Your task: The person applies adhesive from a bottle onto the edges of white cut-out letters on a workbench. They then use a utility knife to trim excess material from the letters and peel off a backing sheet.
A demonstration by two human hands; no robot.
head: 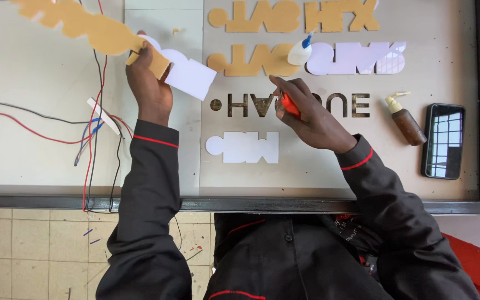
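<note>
The big pale board [329, 178] fills most of the table, with a row of letter-shaped slots [301, 105] cut through its middle and more cut-out letters laid above: two tan rows [254, 60] and a white set [356, 58]. A smaller white cut-out [244, 147] lies below the slots, near the person's chest.

The left hand [150, 86] is raised over the seam beside the board, fingers closed around one end of a long tan cut-out strip [81, 25], pinched together with a white piece [187, 75] behind it. The strip juts far out to the left with nothing under it, so it looks likely to sag or snap at a narrow neck between letters if the hand swings or squeezes harder. The two pieces could also slip out of line, since only one end is held.

Under that strip runs a tangle of red, black and blue wires [93, 130]; a dipping end could snag them and drag them across the table.

The right hand [312, 119] rests on the board over the slots, fingers curled shut on a small red-orange tool [290, 105]; its kind is not clear. Just above it stands a white glue bottle [300, 51] with a blue tip, which a careless lift of the wrist could knock onto the loose letters. A brown bottle [405, 119] and a phone [443, 140] lie well to the right, where any spill from the bottle might reach the screen.
</note>
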